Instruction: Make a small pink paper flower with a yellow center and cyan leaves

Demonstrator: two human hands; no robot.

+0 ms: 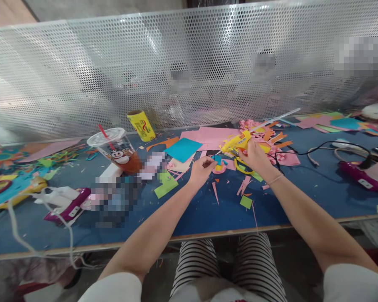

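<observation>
A yellow hot glue gun point(236, 142) is gripped in my right hand point(255, 156), its nozzle pointing left and down toward my other hand. My left hand point(203, 168) is closed in a pinch just left of the nozzle; what sits between its fingertips is too small to make out. Right beside those fingertips lies a small blue, pink and yellow paper piece point(219, 164). Below the glue gun, yellow-handled scissors point(244, 168) rest on the table, partly hidden. A teal paper sheet point(183, 149) and pink paper sheets point(212, 136) lie beyond my left hand.
A plastic drink cup point(121, 153) with a red straw stands to the left, near a yellow tube point(141, 126). Purple devices point(69, 205) with cables lie on both sides. Paper scraps litter the blue table point(189, 214). Behind it rises a perforated metal screen point(113, 84).
</observation>
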